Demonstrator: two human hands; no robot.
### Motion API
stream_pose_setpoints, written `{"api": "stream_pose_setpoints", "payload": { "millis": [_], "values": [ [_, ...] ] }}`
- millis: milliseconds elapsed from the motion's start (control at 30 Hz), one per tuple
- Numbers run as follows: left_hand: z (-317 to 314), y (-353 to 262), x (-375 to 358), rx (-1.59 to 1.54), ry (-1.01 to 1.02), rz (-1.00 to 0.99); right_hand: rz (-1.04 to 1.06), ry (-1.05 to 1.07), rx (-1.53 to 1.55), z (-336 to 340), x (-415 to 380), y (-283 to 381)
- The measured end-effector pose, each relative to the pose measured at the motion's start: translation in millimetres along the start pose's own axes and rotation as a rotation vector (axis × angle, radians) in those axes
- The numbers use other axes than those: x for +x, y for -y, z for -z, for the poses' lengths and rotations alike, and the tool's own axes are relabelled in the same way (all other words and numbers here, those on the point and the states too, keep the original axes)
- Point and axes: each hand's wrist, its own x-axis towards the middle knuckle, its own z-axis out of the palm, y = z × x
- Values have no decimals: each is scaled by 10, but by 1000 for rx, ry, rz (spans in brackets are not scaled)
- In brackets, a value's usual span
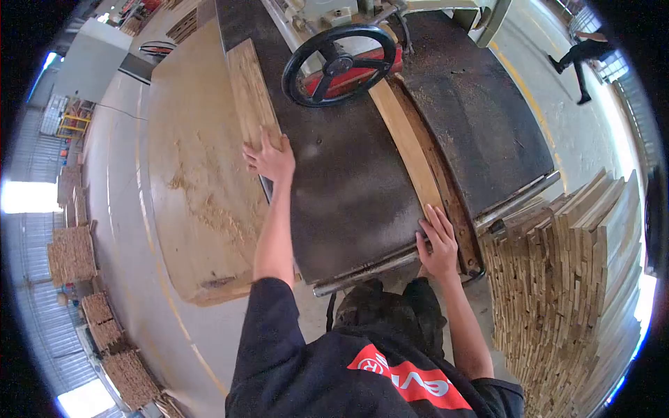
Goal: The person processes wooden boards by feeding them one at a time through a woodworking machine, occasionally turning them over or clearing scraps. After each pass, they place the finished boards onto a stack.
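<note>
A narrow, pale brown wooden strip [403, 130] lies right of centre on a dark, flat machine table [341, 177], its long axis slanting from the upper middle down to the lower right. Its far end is hidden behind a black, spoked handwheel [339, 65] and a red metal part [352, 78]; its near end points toward the wearer. The right hand [439, 244] lies on that near end, fingers extended and unclosed.

Left of centre, a wider tan wooden board [251, 87] runs on a similar slant, far end toward the top of the frame. The left hand [270, 159] rests on its near end, fingers spread.

The wearer's black shirt [313, 383] bears a red panel [411, 380] with white lettering, upside down: an encircled R can be read, the whole word cannot.

Sawdust speckles the dark surface at upper right; curled shavings [219, 212] litter a light brown wooden tabletop [171, 132] at left. Tall stacked boards [557, 272] fill the lower right, and more wood stacks [72, 256] line the left edge. Yellow lines mark the grey floor [122, 209]; a person in dark clothing [584, 56] appears at upper right.
</note>
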Motion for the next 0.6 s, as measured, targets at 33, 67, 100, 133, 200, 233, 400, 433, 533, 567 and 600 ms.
{"api": "stream_pose_setpoints", "payload": {
  "millis": [33,67,100,133,200,233,400,433,533,567,600],
  "values": [
    [87,-42,-210,-9,-2,-8,7,-11,8,-3,1,-5],
    [219,-65,-451,-19,-4,-16,16,-22,14,-7,2,-4],
    [349,-88,-701,-28,-3,-25,21,-32,20,-3,-2,1],
    [479,-109,-951,-28,17,-27,35,-46,31,7,1,13],
    [751,-105,-1466,-16,64,-25,49,-52,26,-18,-18,-28],
    [902,-100,-1712,-47,77,-38,54,-49,28,-25,-32,-37],
    [1730,-56,-2843,-182,213,-89,114,-98,68,-93,-79,-142],
    [1861,-32,-3018,-211,258,-97,116,-100,70,-108,-73,-165],
    [2015,180,-3494,-305,206,-173,101,-101,112,-118,-154,-175],
    [2028,207,-3607,-342,177,-177,104,-108,128,-118,-130,-179],
    [2100,204,-3652,-303,169,-167,90,-107,143,-127,-123,-174]
  ]
}}
